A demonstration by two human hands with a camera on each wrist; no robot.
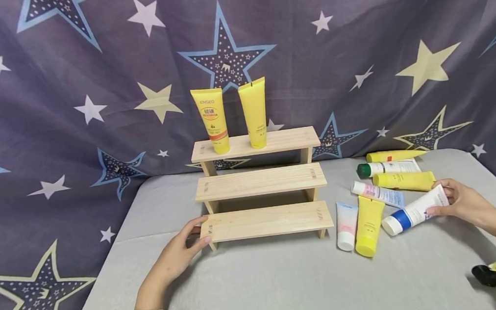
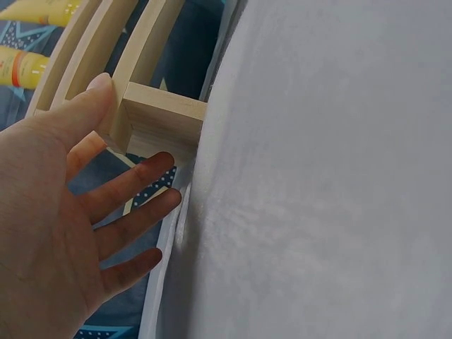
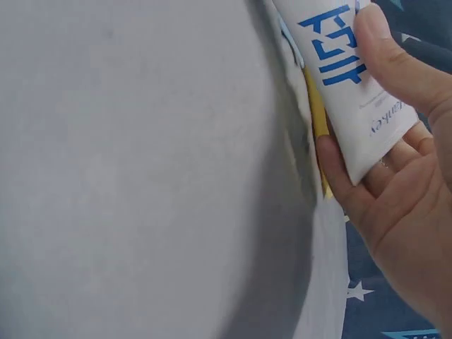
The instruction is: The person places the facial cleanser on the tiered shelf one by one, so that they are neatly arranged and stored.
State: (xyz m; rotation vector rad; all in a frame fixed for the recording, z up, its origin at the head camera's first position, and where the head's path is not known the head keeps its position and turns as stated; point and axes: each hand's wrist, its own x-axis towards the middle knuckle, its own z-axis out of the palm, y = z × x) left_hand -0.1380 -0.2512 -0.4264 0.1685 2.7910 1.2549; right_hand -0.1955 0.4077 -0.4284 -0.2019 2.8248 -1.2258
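A three-step wooden display rack (image 1: 264,222) stands on the grey cloth. At the left end of its lowest step my left hand (image 1: 177,259) pinches the board between thumb and forefinger. The other fingers (image 2: 134,229) spread loosely in the left wrist view. My right hand (image 1: 467,204) holds a white tube with a blue band (image 1: 417,211) by its flat end, thumb on top and fingers beneath. Its blue lettering shows in the right wrist view. Two yellow tubes, one with a red stripe (image 1: 211,121) and a plainer one (image 1: 255,115), stand cap-down on the top step.
Right of the rack lie a pink-and-blue tube (image 1: 347,225), a yellow tube (image 1: 370,223), a white-capped pink tube (image 1: 377,194), a green-capped tube (image 1: 393,167) and more yellow tubes (image 1: 405,181). A star-patterned curtain (image 1: 335,93) hangs behind the table (image 1: 286,289).
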